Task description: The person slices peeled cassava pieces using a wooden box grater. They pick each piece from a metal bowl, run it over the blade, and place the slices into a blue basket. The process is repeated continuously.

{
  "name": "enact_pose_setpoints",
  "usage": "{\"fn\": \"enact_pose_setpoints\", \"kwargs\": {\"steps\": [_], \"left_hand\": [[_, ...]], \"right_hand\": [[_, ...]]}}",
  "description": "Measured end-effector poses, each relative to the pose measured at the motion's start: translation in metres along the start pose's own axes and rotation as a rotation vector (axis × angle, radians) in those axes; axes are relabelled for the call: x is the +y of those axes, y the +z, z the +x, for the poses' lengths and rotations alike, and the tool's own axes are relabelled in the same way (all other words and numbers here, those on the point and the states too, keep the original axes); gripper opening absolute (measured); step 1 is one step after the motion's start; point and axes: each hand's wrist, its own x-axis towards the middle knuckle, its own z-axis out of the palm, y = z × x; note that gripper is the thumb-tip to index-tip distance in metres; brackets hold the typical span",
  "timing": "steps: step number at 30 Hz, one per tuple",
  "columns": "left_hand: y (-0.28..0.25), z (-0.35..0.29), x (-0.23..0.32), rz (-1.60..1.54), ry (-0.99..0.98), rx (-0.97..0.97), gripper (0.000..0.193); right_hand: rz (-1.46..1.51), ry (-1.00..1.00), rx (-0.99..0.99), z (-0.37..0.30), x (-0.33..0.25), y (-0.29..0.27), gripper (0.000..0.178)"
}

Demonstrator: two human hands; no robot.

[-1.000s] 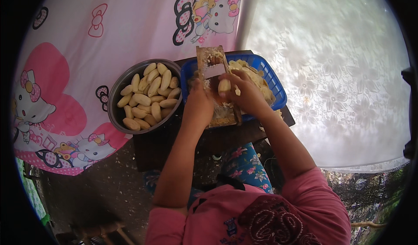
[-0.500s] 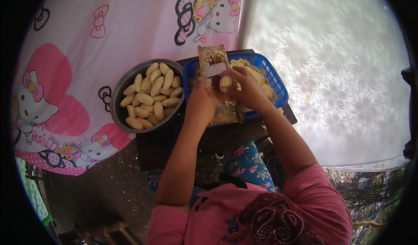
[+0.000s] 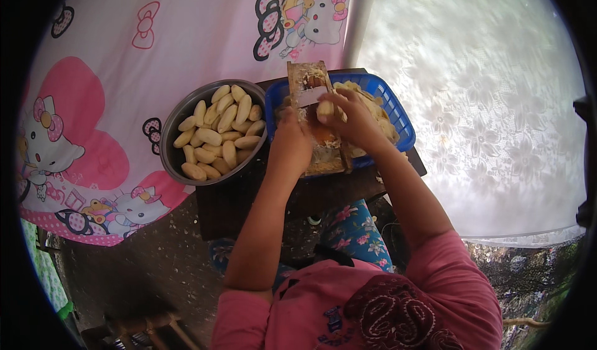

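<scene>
A wooden slicer [image 3: 318, 157] with a pale metal blade plate [image 3: 311, 96] lies across a blue plastic basket [image 3: 407, 132]. My left hand [image 3: 291, 142] grips the slicer's left edge; its fingertips are partly hidden. In my right hand [image 3: 353, 119] is a peeled banana [image 3: 325, 109], held against the slicer's face just below the blade plate. Pale shreds stick to the wood. Thin banana slices [image 3: 380, 112] are heaped in the basket, mostly right of the slicer. To the left, a round metal bowl [image 3: 166, 154] holds many whole peeled bananas [image 3: 211, 137].
Bowl and basket stand on a small dark wooden table [image 3: 249, 208] before my knees. A pink printed curtain [image 3: 205, 33] hangs behind and to the left, a white lace curtain [image 3: 472, 114] to the right. A wooden stool-like piece [image 3: 146, 332] is at the lower left.
My right hand and the banana have moved slightly up the slicer toward the blade plate. My left hand keeps its grip. The whole view has shifted a little.
</scene>
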Motion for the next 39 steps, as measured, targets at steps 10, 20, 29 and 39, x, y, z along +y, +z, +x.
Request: {"fn": "enact_pose_setpoints", "kwargs": {"steps": [10, 20, 29, 39], "left_hand": [[-0.001, 0.001, 0.0, 0.052, -0.005, -0.025, 0.05], [0.007, 0.001, -0.007, 0.06, 0.028, 0.011, 0.049], [0.001, 0.0, -0.001, -0.015, -0.02, -0.006, 0.049], [0.004, 0.001, -0.004, 0.029, 0.013, -0.001, 0.049]], "right_hand": [[0.014, 0.115, 0.008, 0.078, 0.024, 0.017, 0.047], [-0.04, -0.034, 0.059, 0.002, 0.012, 0.011, 0.044], [0.051, 0.055, 0.016, 0.03, 0.009, 0.009, 0.044], [-0.018, 0.077, 0.054, 0.067, 0.03, 0.023, 0.045]]}}
